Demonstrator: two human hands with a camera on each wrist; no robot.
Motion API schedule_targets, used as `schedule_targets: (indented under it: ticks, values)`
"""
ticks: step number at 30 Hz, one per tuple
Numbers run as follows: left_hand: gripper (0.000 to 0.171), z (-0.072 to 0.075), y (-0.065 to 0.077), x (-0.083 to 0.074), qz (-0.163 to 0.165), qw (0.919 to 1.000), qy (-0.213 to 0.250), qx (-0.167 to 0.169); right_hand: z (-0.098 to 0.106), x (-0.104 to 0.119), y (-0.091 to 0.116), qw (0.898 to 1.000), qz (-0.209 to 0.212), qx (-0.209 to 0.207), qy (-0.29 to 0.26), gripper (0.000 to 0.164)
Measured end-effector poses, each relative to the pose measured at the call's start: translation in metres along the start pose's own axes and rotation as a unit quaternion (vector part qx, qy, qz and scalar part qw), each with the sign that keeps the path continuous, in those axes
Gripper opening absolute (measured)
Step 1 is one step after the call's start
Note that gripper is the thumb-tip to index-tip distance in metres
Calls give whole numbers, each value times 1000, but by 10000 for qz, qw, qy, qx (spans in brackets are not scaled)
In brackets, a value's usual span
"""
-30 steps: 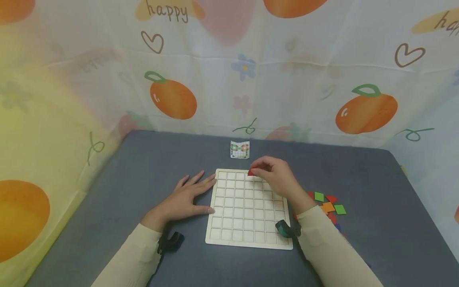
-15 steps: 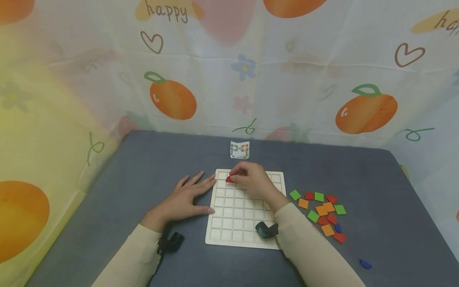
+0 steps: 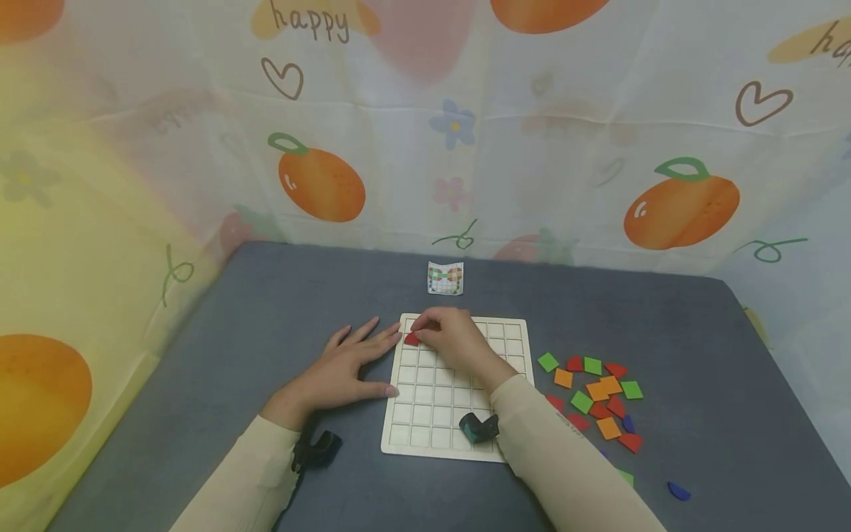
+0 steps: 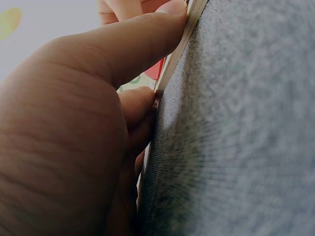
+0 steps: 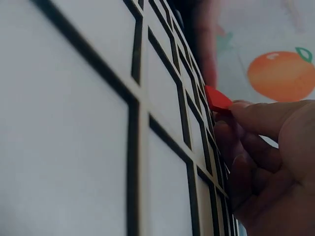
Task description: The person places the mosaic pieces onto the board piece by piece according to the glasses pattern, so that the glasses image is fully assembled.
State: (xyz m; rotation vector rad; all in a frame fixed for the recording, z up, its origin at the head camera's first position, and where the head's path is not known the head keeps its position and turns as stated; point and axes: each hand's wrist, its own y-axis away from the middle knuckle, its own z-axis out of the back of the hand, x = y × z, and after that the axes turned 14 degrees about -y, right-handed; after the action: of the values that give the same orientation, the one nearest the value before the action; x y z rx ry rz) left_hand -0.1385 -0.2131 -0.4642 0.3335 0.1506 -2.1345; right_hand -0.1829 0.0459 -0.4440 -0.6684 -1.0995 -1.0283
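A pale wooden grid board (image 3: pixel 423 416) with square cells lies on the dark table. My right hand (image 3: pixel 453 340) pinches a red quarter-round tile (image 3: pixel 411 339) between thumb and fingers, at the board's upper left cells. In the right wrist view the red tile (image 5: pixel 218 100) is tilted, one edge right at the grid. With fingers spread, my left hand (image 3: pixel 342 373) rests on the table, its thumb and fingertips touching the board's left edge. The left wrist view shows that thumb (image 4: pixel 142 44) against the board's wooden side.
Right of the board lie several loose tiles: green squares (image 3: pixel 631 389), orange squares (image 3: pixel 608 428), red quarter-rounds (image 3: pixel 630 442) and blue pieces (image 3: pixel 678 490). Behind the board stands a small printed pattern card (image 3: pixel 445 278). A printed curtain (image 3: pixel 532 177) hangs behind the table.
My right hand has carried the red tile leftward along the board's top rows to its upper left corner, uncovering more tiles at the right. The left hand has stayed in place.
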Motion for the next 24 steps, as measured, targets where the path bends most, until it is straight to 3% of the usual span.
schedule_targets:
  ticks: [10, 24]
  values:
    - [97, -1, 0, 0, -52, 10000, 28, -51, 0, 0, 1, 9992, 142, 162, 332, 13]
    - [96, -1, 1, 1, -36, 9999, 80, -50, 4, 2, 5, 9994, 87, 186, -269, 24]
